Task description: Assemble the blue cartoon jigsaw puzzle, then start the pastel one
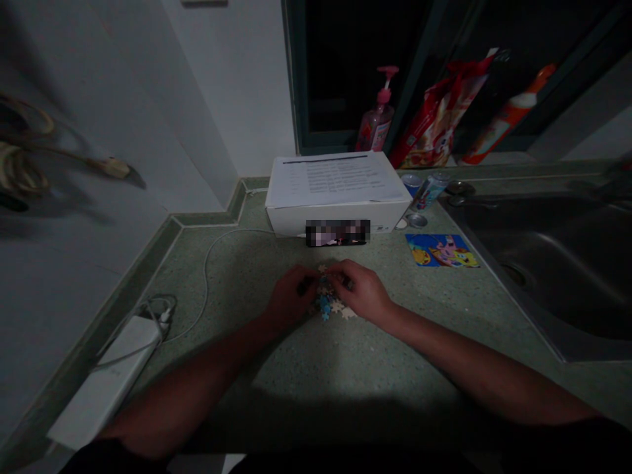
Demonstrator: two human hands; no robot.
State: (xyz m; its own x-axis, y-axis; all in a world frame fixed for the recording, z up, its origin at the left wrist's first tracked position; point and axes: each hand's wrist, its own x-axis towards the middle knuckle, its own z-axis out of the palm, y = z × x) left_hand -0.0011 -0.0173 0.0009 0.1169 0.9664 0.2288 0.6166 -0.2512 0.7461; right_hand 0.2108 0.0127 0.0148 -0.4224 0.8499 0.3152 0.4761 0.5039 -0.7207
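Your left hand (291, 296) and right hand (358, 288) meet over a small heap of blue and cream jigsaw pieces (326, 304), which lie on the speckled counter (237, 368) directly beneath your fingertips. Both hands curve downward, with the fingers bunched close together; you cannot tell from this view whether they pinch a piece. Ahead and to the right of your fingers lies a cartoon card (442, 251). Straight ahead, a blurred object (337, 233) stands against a white box (291, 220). Farther right is a steel sink (543, 276). A knuckle catching the loose heap could scatter pieces toward the sink, and the dim light could hide a small one.
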